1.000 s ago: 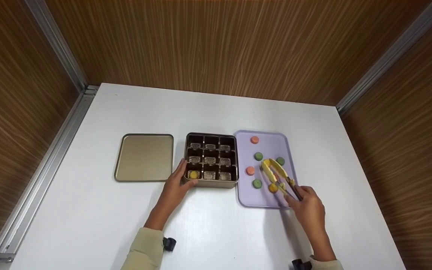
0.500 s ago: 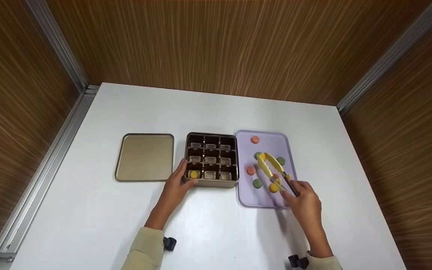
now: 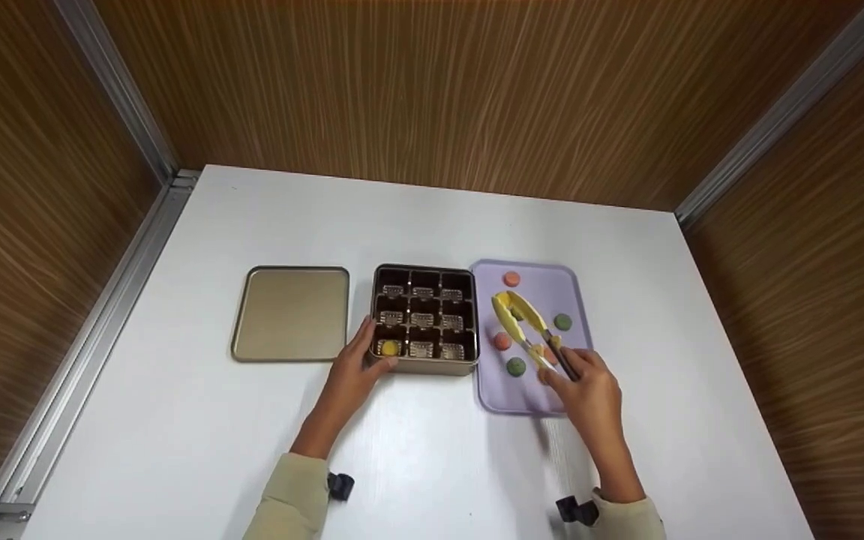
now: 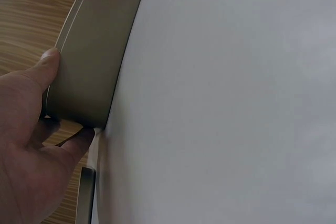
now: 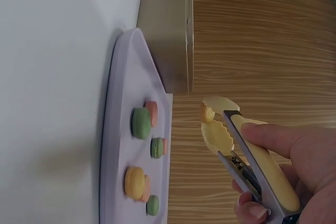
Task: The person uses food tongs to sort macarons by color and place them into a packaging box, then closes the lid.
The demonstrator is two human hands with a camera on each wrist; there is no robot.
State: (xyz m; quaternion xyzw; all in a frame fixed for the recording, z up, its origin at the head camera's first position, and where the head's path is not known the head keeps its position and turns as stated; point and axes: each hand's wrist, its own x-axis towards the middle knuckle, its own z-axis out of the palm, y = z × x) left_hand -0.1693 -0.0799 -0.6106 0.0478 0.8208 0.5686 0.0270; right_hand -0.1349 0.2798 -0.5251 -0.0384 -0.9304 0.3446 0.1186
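Note:
My left hand (image 3: 348,375) holds the front left corner of a square bronze tin (image 3: 424,367), thumb at the front rim and fingers along the side. Inside the tin is a dark divided insert; one yellow macaron (image 3: 389,348) sits in its front left compartment. My right hand (image 3: 591,394) grips yellow-tipped tongs (image 3: 505,319), their tips pinching another yellow macaron (image 5: 207,112) above the lilac tray (image 3: 496,394). On that tray lie pink (image 3: 511,278), green (image 3: 562,322) and yellow macarons (image 5: 134,182), some partly hidden by the tongs in the head view.
A flat bronze lid (image 3: 293,313) lies left of the tin on the white table (image 3: 432,457). The tray stands right up against the tin's right side. Wood-grain panels (image 3: 432,90) enclose the table at the back and both sides.
My right hand has carried the tongs and the yellow macaron left and away from me, toward the tin. The left hand has stayed at the tin's corner.

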